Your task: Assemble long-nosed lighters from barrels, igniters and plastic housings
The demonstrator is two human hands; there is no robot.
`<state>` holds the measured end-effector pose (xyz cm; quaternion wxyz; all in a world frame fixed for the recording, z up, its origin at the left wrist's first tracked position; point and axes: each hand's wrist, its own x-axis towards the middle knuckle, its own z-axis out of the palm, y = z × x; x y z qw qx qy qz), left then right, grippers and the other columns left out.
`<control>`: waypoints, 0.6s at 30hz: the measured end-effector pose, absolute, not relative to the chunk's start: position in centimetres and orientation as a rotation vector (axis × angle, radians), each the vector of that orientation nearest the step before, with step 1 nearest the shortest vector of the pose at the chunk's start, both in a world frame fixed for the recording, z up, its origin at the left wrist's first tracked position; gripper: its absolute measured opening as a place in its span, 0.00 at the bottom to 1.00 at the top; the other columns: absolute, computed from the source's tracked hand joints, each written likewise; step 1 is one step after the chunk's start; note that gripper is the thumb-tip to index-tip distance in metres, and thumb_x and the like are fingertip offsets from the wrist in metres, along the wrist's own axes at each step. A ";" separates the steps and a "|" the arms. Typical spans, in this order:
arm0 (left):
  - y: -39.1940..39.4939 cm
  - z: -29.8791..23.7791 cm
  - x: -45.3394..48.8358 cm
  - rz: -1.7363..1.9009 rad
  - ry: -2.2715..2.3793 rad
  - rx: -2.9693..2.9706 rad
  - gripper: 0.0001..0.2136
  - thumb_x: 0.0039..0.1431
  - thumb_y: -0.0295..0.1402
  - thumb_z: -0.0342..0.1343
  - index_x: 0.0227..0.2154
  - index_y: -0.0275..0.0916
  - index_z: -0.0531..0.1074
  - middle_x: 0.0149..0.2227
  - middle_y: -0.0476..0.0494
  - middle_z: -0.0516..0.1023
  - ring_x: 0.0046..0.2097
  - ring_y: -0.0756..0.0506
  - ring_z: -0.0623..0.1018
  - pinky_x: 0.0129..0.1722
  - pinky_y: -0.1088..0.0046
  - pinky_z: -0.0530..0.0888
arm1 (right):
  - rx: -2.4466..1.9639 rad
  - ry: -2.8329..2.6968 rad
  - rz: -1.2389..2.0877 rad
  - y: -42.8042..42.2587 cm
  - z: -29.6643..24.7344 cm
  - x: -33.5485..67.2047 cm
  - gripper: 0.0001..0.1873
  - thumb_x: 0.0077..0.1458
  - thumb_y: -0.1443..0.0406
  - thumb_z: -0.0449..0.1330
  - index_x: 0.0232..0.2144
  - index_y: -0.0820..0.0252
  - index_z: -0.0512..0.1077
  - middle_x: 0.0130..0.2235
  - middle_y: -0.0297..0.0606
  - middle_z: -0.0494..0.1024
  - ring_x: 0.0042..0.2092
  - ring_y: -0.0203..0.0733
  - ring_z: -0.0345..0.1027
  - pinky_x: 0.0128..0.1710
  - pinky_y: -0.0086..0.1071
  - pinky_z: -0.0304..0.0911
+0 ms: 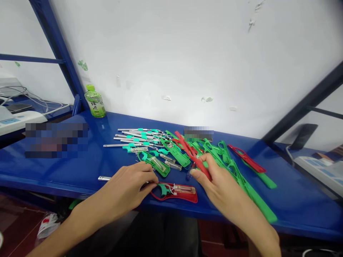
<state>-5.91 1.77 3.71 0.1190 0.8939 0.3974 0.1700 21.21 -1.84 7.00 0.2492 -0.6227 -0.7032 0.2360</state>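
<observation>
My left hand [136, 182] is closed in a pinch at the neck of an opened long-reach lighter near the table's front edge. Its red half shell [194, 195] shows a clear fuel tank and a teal trigger, while a metal tube [104, 178] sticks out left of my wrist. In my right hand [211, 175] a separate red shell half [184, 144] is gripped, slanting up and to the left. Between and beyond the hands lie a green half shell [163, 170] with a tank inside and several loose clear tanks [173, 165].
Metal lighter tubes with teal parts [134, 137] are piled behind my left hand. Green shells [252, 194] and a red shell [248, 158] lie to the right. A green tea bottle [95, 103] stands at the back left of the blue table [112, 123], by the white wall.
</observation>
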 end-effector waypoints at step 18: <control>2.2 5.4 -9.2 0.764 0.981 2.576 0.13 0.76 0.38 0.55 0.57 0.52 0.79 0.46 0.49 0.85 0.44 0.45 0.83 0.44 0.71 0.78 | -1.655 -2.268 0.430 -2.6 6.8 19.7 0.16 0.69 0.46 0.61 0.39 0.47 0.78 0.37 0.30 0.85 0.36 0.47 0.79 0.32 0.36 0.59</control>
